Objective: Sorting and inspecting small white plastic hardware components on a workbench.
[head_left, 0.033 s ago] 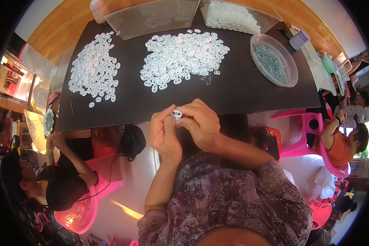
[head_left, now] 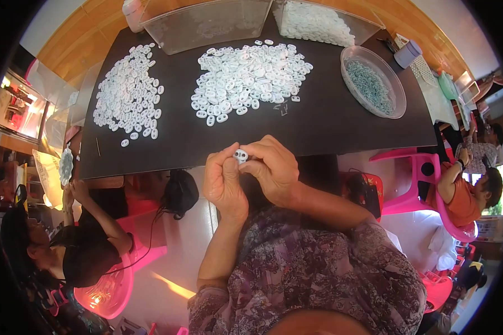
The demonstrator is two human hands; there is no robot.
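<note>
Hands point(head_left: 275, 170) both pinch one white two-holed piece point(head_left: 241, 156); step: likely fingertip working; next calls for steady hold.

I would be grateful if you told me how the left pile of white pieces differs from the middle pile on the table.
The left pile is narrow and runs front to back; the middle pile spreads wider from side to side. The left pile looks thinner, while the middle pile looks more thickly heaped. Both consist of small white two-holed pieces on the dark table.
</note>
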